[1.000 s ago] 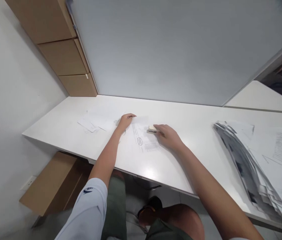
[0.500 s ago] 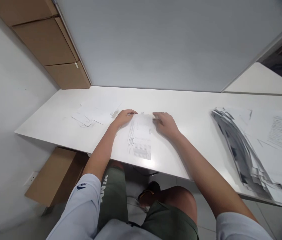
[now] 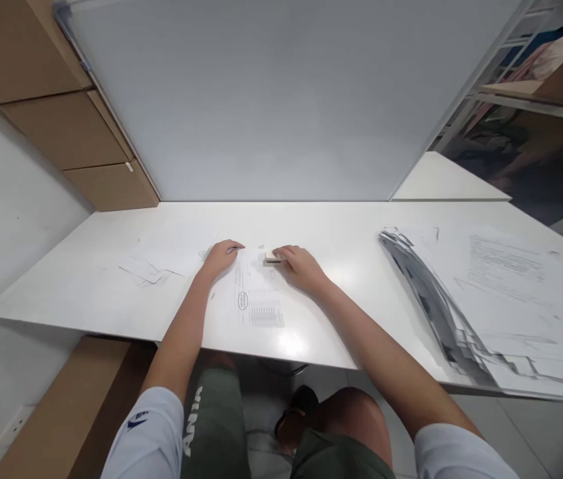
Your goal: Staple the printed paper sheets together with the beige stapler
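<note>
A printed sheet of paper (image 3: 260, 303) with an oval stamp mark lies flat on the white table in front of me. My left hand (image 3: 222, 257) rests at its upper left edge, fingers and thumb closed on the paper. At the sheet's upper right, my right hand (image 3: 299, 266) grips what looks like a small pale stapler (image 3: 270, 257) with a dark lower edge. The stapler lies over the top part of the sheet; whether its jaws are around the paper I cannot tell.
Loose papers (image 3: 154, 263) lie to the left on the white table (image 3: 331, 226). A thick, uneven stack of papers (image 3: 506, 293) sits at the right. Cardboard boxes (image 3: 96, 143) stand at the back left beside a grey panel (image 3: 281, 113). Another cardboard box (image 3: 69, 399) is below the table.
My right hand has brought the stapler inward from the sheet's right side onto its top part. My left hand stays at the left edge. The camera view has shifted.
</note>
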### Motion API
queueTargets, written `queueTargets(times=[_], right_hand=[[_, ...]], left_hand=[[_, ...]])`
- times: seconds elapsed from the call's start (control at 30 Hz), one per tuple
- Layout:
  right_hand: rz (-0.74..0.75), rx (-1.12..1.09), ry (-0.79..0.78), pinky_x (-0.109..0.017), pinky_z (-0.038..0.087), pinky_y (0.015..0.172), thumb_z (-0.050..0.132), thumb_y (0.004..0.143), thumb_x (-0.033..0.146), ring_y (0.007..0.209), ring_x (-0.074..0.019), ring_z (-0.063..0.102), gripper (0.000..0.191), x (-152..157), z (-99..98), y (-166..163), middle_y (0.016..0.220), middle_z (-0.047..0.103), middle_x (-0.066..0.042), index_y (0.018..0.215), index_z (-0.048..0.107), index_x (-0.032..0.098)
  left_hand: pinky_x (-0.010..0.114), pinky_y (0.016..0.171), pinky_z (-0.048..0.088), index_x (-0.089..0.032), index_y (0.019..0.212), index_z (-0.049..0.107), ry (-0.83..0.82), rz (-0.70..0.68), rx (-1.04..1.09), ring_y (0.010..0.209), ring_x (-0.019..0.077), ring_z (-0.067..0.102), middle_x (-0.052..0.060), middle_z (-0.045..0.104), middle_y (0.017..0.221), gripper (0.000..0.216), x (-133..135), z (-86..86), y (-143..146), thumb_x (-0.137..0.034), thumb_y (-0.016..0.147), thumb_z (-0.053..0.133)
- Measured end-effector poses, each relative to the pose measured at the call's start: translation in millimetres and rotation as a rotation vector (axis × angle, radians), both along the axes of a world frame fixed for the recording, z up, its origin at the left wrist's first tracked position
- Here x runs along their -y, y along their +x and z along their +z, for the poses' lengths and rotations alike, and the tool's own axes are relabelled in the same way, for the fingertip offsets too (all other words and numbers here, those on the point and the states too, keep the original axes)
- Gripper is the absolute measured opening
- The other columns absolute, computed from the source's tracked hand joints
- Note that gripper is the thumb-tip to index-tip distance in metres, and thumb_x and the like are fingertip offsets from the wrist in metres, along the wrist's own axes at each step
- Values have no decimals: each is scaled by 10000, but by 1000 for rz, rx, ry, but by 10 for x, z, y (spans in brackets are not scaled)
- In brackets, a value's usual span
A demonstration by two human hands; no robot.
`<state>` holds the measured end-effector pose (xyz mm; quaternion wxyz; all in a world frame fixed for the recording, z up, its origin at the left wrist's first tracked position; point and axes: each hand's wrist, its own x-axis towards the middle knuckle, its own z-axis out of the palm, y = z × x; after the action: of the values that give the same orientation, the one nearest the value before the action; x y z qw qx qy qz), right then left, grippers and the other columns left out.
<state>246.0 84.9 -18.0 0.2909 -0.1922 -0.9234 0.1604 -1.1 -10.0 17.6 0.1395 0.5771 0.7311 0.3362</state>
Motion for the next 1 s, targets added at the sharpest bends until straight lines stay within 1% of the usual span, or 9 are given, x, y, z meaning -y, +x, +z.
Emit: queueTargets(times=[0.1,0.23,0.4,0.53,0.63,0.77,0.9,1.0], right_hand=[[9,24,-5,-399,474,810,409,870,83,979,-261,588,398,34,15,-9,1137,653,-91,1197,573,241],[-17,30,-20,-422,476,822,388,885,99,998,-275,587,394,32,9,-7,1150,653,-99,1201,585,225],[-30,-4,-44,-432,473,835,413,864,99,999,-283,582,387,-6,-51,-12,1127,657,-99,1173,606,228],[-18,-50,-43,-426,473,849,416,854,90,1019,-280,578,362,-18,-105,-29,1141,651,-110,1128,626,201],[-34,-81,-26,-424,471,863,419,845,83,1019,-273,583,365,-11,-129,-37,1143,655,-109,1117,635,193],[-98,-115,-11,-438,464,869,430,824,74,995,-270,591,361,-23,-151,-22,1104,670,-103,1084,646,200],[-146,-136,-10,-430,473,841,440,792,57,960,-270,596,372,-57,-168,-5,1070,676,-109,1071,645,193],[-157,-154,-4,-426,478,844,445,778,44,961,-269,603,387,-76,-170,1,1072,683,-106,1078,642,190]], left_hand=[[328,990,488,-258,914,757,-7,-15,31,1082,208,632,8,726,1064,325,7,-1,11,-139,801,476],[333,1016,464,-241,944,751,-4,-39,39,1076,201,630,14,717,1082,338,25,-23,31,-133,805,462],[332,1010,460,-247,978,744,-30,-67,28,1083,198,622,10,710,1109,351,24,-72,28,-138,812,455],[337,1014,453,-244,961,747,-13,-87,55,1074,194,624,13,712,1101,346,8,-105,8,-137,802,458],[337,1013,448,-246,940,749,-13,-52,153,1093,199,617,9,720,1104,331,16,-103,-13,-141,786,475],[350,1018,431,-234,922,755,2,8,305,1091,211,611,20,724,1095,319,36,-94,-53,-155,766,488],[347,940,463,-206,898,755,24,23,443,1005,209,629,36,727,1025,298,17,-124,-96,-177,746,501],[328,898,473,-201,868,753,32,37,476,971,199,629,31,727,985,289,-21,-156,-129,-175,725,503]])
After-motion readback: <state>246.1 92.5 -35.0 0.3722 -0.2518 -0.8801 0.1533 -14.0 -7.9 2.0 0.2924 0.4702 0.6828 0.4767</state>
